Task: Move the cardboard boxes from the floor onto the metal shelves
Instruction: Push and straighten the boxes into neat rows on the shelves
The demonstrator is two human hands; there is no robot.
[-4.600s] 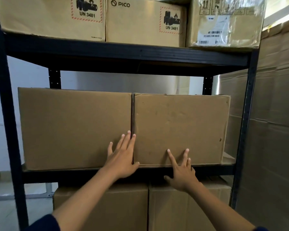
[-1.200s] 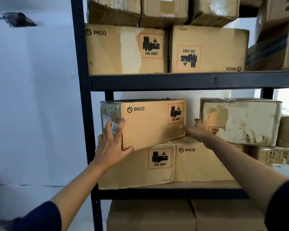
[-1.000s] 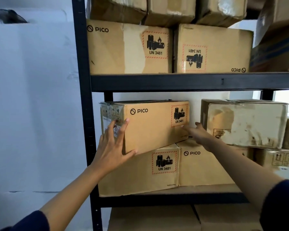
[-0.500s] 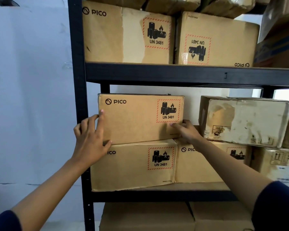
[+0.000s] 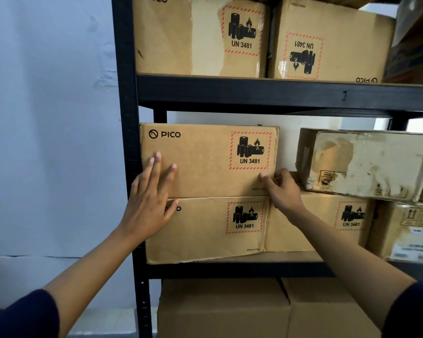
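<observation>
A brown PICO cardboard box (image 5: 205, 157) with a UN 3481 label lies squarely on top of another PICO box (image 5: 205, 230) on the middle level of the black metal shelf (image 5: 254, 93). My left hand (image 5: 149, 201) rests flat on the box's front near its lower left corner, fingers spread. My right hand (image 5: 282, 189) touches the lower right corner of the same box with curled fingers, holding nothing.
To the right on the same level sits a torn, whitish box (image 5: 366, 162) over further boxes (image 5: 327, 223). Two PICO boxes (image 5: 327, 40) fill the level above, plain boxes (image 5: 230, 311) the level below. A pale wall (image 5: 47, 142) runs left of the black upright post (image 5: 127, 142).
The upper PICO box was tilted and angled outward; it has been pushed back and now lies square on the box below. My left hand moved from its side edge onto its front face.
</observation>
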